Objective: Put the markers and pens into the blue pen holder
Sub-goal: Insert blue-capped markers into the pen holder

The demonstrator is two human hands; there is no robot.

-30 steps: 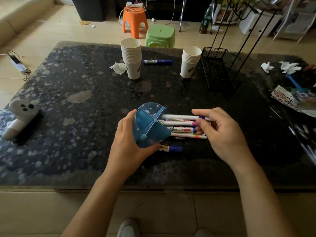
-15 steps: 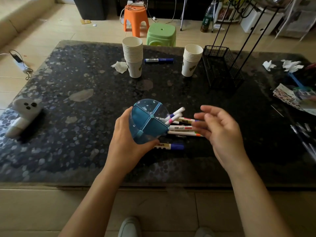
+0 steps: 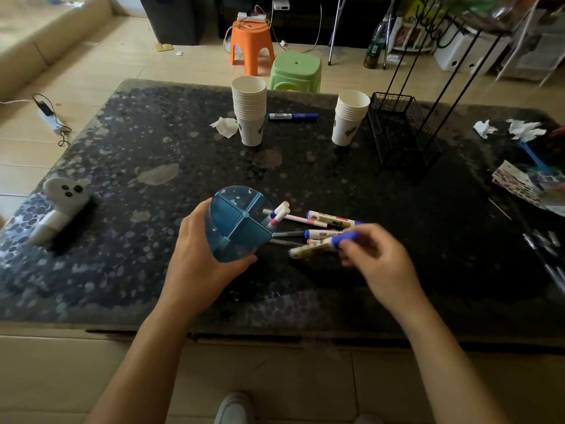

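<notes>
since half a second ago the right hand [image 3: 379, 264] has gone from spread and empty to pinched on a blue-capped marker [image 3: 321, 245], its fingertips [image 3: 347, 241] closed at the cap end while the pale barrel points left toward the blue pen holder [image 3: 237, 224], blurred and apart from it. the left hand [image 3: 203, 261] has stayed wrapped around the holder's wall, tipping its mouth toward the right, near the front edge of the tabletop [image 3: 122, 240]. two white-capped pens [image 3: 279, 213] stick out of the holder's right compartment. more markers [image 3: 330, 220] lie just right of the holder, beyond the held one. another blue marker [image 3: 292, 116] lies near the far edge between two stacks of paper cups [image 3: 249, 111].
</notes>
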